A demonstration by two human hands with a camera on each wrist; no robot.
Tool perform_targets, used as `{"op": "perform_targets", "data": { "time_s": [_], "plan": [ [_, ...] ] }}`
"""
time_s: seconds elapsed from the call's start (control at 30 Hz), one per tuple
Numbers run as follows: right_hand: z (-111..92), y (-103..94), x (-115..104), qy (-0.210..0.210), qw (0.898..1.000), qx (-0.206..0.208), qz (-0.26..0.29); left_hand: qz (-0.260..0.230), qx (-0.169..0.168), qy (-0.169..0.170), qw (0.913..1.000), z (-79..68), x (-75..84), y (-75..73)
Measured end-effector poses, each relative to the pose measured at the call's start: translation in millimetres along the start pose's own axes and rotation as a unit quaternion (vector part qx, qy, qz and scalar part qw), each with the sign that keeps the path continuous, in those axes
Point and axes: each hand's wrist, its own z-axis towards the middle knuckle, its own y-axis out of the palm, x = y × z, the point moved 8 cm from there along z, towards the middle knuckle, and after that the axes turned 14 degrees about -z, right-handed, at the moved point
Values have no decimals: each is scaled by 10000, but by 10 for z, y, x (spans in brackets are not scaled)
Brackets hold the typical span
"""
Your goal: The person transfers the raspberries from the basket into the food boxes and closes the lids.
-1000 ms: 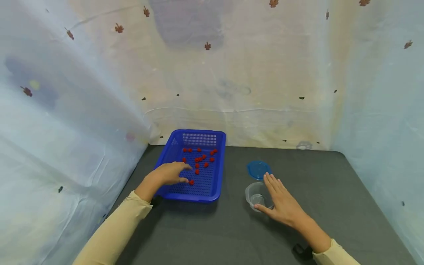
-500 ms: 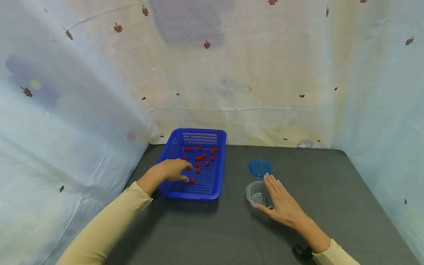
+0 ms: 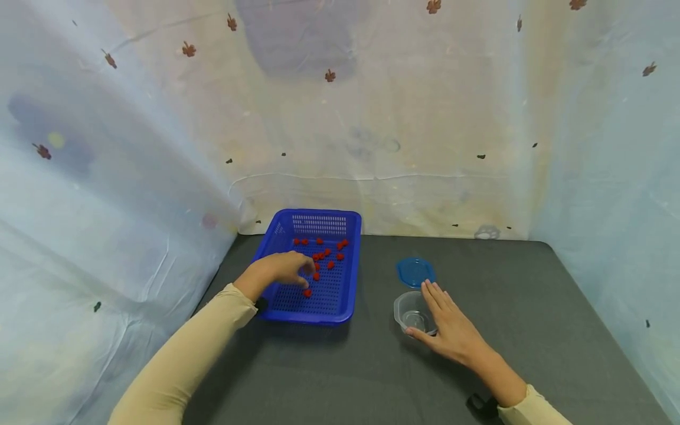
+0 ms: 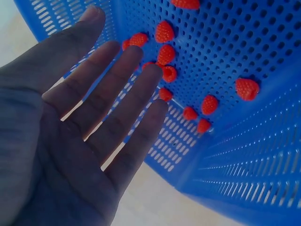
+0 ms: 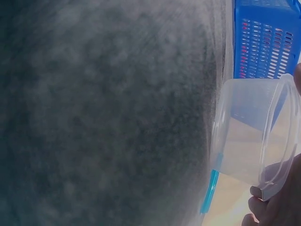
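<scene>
My left hand (image 3: 284, 268) reaches over the blue plastic basket (image 3: 347, 295), thumb and fingers apart; in the left wrist view its palm shows with nothing in it. Several red raspberries (image 4: 247, 89) lie scattered on the perforated basket floor. One raspberry (image 3: 307, 293) sits just below the left thumb in the head view. Over at the right, a clear plastic container (image 3: 411, 313) stands on the table, with no contents visible. My right hand (image 3: 454, 330) rests against its rim, fingers straight, the thumb at the near side. Fingertips (image 5: 256, 192) touch the rim in the right wrist view.
A blue lid (image 3: 416, 272) lies on the dark grey table (image 3: 372, 378) just behind the clear container. Patterned sheeting (image 3: 425, 118) hangs at the back and along both sides of the table.
My left hand has shifted slightly to the right and farther over the basket, its fingers bending down a little more. The right hand stays at the container.
</scene>
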Motion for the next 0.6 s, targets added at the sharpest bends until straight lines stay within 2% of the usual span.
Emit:
{"op": "perform_targets", "data": {
  "time_s": [0.27, 0.5, 0.6],
  "plan": [
    [-5, -3, 2, 38, 10000, 29, 43, -51, -135, -48, 9999, 150, -64, -6],
    [-2, 1, -3, 107, 9999, -6, 100, 465, -210, -216, 9985, 243, -133, -7],
    [-3, 13, 4, 136, 9998, -44, 140, 248, -320, -320, 9987, 273, -157, 29]
  ]
}}
